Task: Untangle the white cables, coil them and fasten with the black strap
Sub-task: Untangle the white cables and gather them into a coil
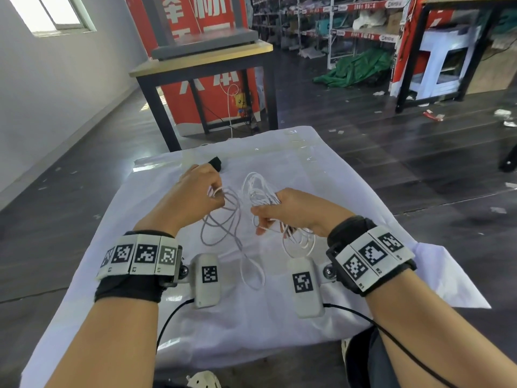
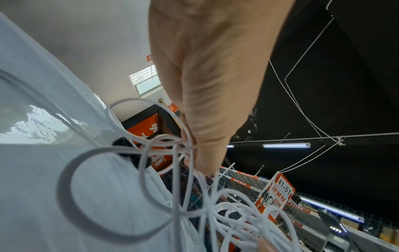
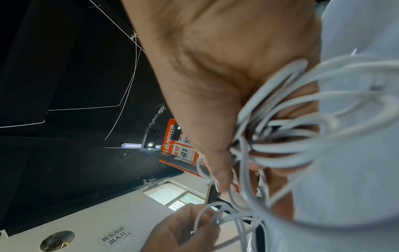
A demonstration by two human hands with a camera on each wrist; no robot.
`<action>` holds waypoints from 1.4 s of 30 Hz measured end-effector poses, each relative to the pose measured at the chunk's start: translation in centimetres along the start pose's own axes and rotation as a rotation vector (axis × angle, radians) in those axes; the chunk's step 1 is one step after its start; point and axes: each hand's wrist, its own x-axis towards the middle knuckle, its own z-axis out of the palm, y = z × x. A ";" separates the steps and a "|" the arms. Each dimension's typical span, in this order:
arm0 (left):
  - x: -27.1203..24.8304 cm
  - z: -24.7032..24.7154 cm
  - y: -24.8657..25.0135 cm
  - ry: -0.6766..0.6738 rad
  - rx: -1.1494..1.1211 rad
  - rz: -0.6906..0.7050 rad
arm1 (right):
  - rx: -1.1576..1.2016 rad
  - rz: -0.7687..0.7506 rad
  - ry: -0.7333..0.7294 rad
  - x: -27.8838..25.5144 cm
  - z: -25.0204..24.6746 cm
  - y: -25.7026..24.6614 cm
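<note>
White, thin and limp, the cables (image 1: 246, 217) look light and springy: loops hold their curl and likely snag on each other, so they are best taken at a loop or near an end and drawn out gently, never yanked.

At the left, the left hand (image 1: 195, 191) pinches a couple of strands between thumb and curled fingers; the left wrist view shows loose loops fanning from that pinch down toward the worktop (image 1: 349, 219), which is covered in pale cloth under a clear film. Just beyond this hand's knuckles lies the black strap (image 1: 216, 163), on the worktop and not held, close enough to reach once a coil exists.

Between the hands, greyish-white strands sag in long loops onto the cloth, some trailing toward the person.

At the right, the right hand (image 1: 293, 211) clutches the denser bundle, fingers wrapped round many crossing loops; that knot seems the real obstacle. Wrist-worn cameras and their black leads hang near the slack loops and could catch them. Behind stand a dark-legged table (image 1: 201, 63) and shelving.
</note>
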 end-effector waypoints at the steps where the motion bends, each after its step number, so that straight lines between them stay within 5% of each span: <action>1: 0.0 -0.1 0.2 0.028 -0.025 0.015 | 0.045 -0.012 0.055 0.0 -0.2 0.0; 7: 0.1 -0.5 1.1 0.103 -0.233 -0.102 | 0.271 -0.090 0.442 0.2 -1.0 -0.3; 10: 0.1 -0.3 1.5 0.125 -0.381 -0.150 | 0.289 -0.107 0.522 0.3 -1.0 -0.5; 25: 0.8 -0.2 3.1 -0.069 -1.072 -0.421 | 0.221 -0.270 0.442 -0.1 -0.3 -1.9; 32: 0.7 -1.0 2.6 0.065 -1.503 -0.579 | 0.084 -0.261 0.444 0.1 -0.3 -1.3; 42: 0.4 -1.1 2.9 -0.010 -1.787 -0.380 | -0.051 -0.211 0.611 0.7 -0.5 -0.3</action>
